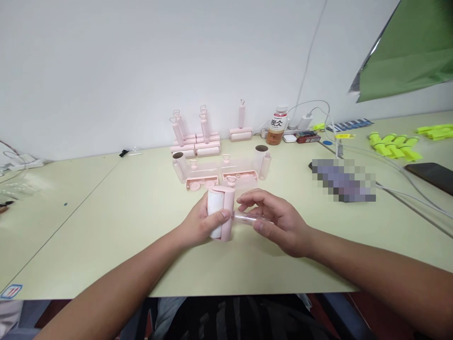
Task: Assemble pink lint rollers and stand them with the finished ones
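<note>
My left hand (203,219) is wrapped round the head of a lint roller (228,222), a pink case with a white roll, held upright above the table. From the side of the case a clear plastic handle (247,217) points right. My right hand (278,222) grips the far part of this handle between thumb and fingers, with the index finger raised off it. Just beyond my hands lie two opened pink cases (201,183) with small pink parts inside. Paper roll tubes (262,158) and clear handles (265,166) stand beside them.
Several assembled pink lint rollers (207,148) stand along the wall. A labelled bottle (277,125) and chargers with cables (305,122) are at the back right. Farther right are a blurred-out device (343,182), yellow-green pieces (394,146) and a black phone (432,175).
</note>
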The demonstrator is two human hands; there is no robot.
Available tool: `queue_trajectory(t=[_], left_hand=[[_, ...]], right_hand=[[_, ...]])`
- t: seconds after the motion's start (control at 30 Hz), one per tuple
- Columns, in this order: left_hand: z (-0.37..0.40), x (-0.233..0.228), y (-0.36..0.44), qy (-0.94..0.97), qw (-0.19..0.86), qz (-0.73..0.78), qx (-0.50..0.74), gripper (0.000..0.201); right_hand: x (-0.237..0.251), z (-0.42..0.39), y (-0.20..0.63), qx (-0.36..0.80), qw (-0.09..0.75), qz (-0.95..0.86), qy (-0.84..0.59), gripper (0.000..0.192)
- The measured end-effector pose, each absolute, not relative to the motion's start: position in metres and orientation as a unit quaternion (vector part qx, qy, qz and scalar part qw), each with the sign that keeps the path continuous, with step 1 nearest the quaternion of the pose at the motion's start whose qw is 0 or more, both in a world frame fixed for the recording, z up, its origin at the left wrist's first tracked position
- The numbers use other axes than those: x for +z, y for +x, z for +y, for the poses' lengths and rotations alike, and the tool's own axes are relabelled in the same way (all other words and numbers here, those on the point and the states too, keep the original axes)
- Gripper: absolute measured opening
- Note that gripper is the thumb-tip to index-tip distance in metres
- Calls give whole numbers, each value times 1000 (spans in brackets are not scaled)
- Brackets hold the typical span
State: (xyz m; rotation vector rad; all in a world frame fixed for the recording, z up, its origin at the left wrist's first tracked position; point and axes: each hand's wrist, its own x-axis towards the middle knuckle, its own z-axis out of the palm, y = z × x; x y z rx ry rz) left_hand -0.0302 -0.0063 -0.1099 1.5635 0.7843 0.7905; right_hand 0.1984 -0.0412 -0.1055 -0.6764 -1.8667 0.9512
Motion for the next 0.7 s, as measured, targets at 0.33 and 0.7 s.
queue_trajectory(t=[0.33, 0.7], left_hand=[[2, -99, -39, 666, 536, 373, 361, 46], [15, -96, -47, 498, 625, 387, 460, 48]], right_hand=[[-108, -33, 196, 383, 450, -758, -275, 46], [-114, 14, 222, 200, 477, -762, -389, 29]])
